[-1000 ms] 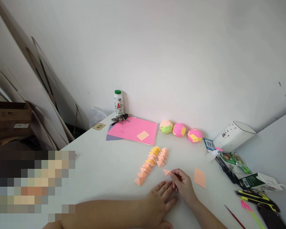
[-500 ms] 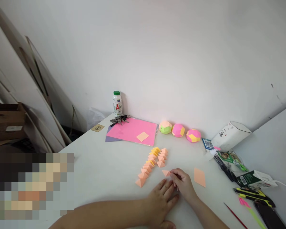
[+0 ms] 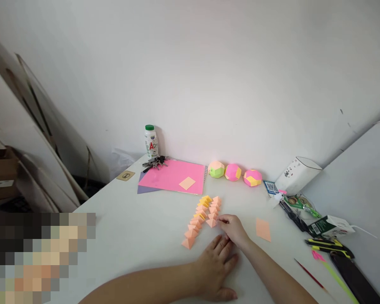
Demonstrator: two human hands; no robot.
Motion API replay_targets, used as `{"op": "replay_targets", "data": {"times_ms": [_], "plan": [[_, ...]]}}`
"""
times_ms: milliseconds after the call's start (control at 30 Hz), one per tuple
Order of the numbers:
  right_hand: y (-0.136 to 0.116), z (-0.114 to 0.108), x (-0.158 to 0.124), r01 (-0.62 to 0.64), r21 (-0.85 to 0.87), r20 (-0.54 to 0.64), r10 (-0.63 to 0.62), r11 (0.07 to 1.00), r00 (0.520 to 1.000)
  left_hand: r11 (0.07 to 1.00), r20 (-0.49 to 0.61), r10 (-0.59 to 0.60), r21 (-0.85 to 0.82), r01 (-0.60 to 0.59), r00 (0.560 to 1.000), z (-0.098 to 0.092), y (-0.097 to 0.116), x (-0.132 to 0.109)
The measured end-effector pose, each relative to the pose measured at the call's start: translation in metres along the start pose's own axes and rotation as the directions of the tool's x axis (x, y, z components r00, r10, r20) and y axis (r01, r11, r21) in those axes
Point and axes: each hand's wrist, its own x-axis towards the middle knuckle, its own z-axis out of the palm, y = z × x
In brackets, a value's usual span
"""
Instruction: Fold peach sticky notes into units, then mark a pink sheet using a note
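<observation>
My right hand (image 3: 233,229) reaches forward on the white table (image 3: 139,228), fingertips at the near end of a row of folded peach paper pieces (image 3: 213,210); a folded piece seems pinched there, mostly hidden by the fingers. Beside it runs a second row of peach and yellow folded pieces (image 3: 196,221). Palm down, my left hand (image 3: 217,270) rests flat on the table just behind the right hand, fingers spread and holding nothing. A loose peach paper square (image 3: 263,229) lies to the right of my right hand.
Pink paper sheets (image 3: 174,176) with a small peach square lie at the back, with keys (image 3: 154,162) and a small bottle (image 3: 151,141). Three paper balls (image 3: 233,172) sit by the wall. A white box (image 3: 299,175), cutters (image 3: 329,243) and pens crowd the right edge.
My right hand has moved forward and left, carrying the folded peach piece from the open table up to the end of the row. The left hand stayed flat. The view shifted slightly.
</observation>
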Motion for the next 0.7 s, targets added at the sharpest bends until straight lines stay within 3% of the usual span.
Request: {"op": "replay_targets", "data": {"times_ms": [400, 700], "plan": [[0.003, 0.003, 0.001, 0.036, -0.064, -0.067, -0.041, 0.997, 0.997, 1.0, 0.065, -0.014, -0.009, 0.015, 0.998, -0.019, 0.011, -0.001], [0.0, 0.003, 0.001, 0.066, -0.106, -0.066, -0.073, 0.992, 0.995, 0.997, 0.064, -0.076, -0.028, 0.078, 0.995, -0.018, 0.013, 0.002]]}}
